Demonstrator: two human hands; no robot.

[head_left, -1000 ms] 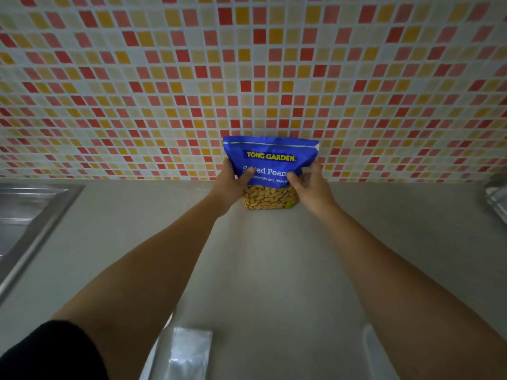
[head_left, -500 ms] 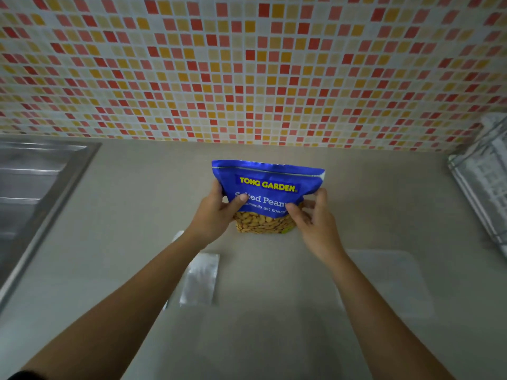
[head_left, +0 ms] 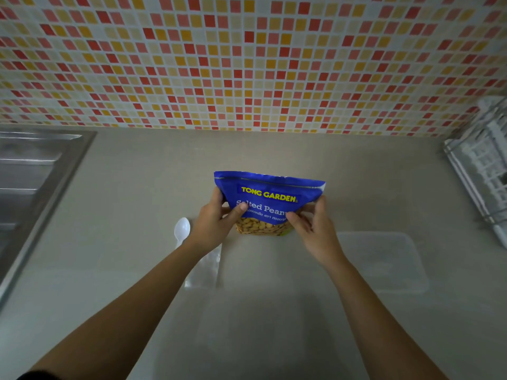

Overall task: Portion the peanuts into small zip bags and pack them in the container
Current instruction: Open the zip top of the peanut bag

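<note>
Standing upright on the grey countertop [head_left: 274, 311], the blue foil pouch of salted peanuts [head_left: 267, 200] is gripped from both sides, probably so its sealed top can be opened without spilling. The left hand [head_left: 216, 224] pinches the pouch's left edge, thumb across the front; the right hand [head_left: 312, 229] pinches the right edge the same way. Both forearms reach forward, wrists angled inward toward each other. Just left of the pouch lie a white plastic spoon [head_left: 182, 230] and small clear zip bags [head_left: 204, 267], partly under the left forearm, ready for portioning. A clear rectangular plastic container [head_left: 384, 261] waits to the right, apparently empty.
</note>
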